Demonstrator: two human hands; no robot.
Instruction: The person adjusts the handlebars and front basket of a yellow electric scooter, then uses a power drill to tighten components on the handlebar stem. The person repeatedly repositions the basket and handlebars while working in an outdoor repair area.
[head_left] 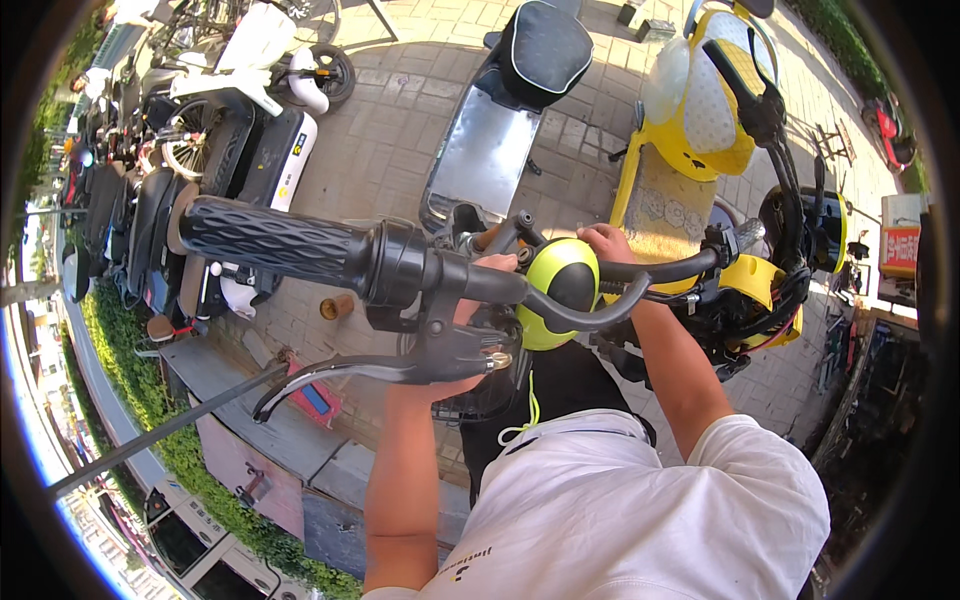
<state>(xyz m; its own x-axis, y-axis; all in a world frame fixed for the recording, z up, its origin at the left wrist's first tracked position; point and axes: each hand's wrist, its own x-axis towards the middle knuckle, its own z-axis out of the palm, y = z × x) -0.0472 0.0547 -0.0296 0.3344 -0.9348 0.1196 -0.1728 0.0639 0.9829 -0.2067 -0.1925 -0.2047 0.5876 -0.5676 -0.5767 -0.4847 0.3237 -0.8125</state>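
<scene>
Here, a person's left hand (pixel 470 330) closes around the scooter's handlebar (pixel 480 280), just beside the black ribbed grip (pixel 265 240) and brake lever (pixel 340 375). The right hand (pixel 605 240) grasps the bar farther right, behind a yellow-green round housing (pixel 560 290). Parked scooters (pixel 500 120) stand beyond.

Outdoor scooter parking lot, brick paving (pixel 400 130), rows of parked scooters (pixel 230 140) (1 yellow (pixel 690 120)), hedge border (pixel 140 370)

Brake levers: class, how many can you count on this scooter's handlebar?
1 is plain: the silver brake lever under the black left grip, near the left hand. Any right-side lever is hidden among the cables.
</scene>
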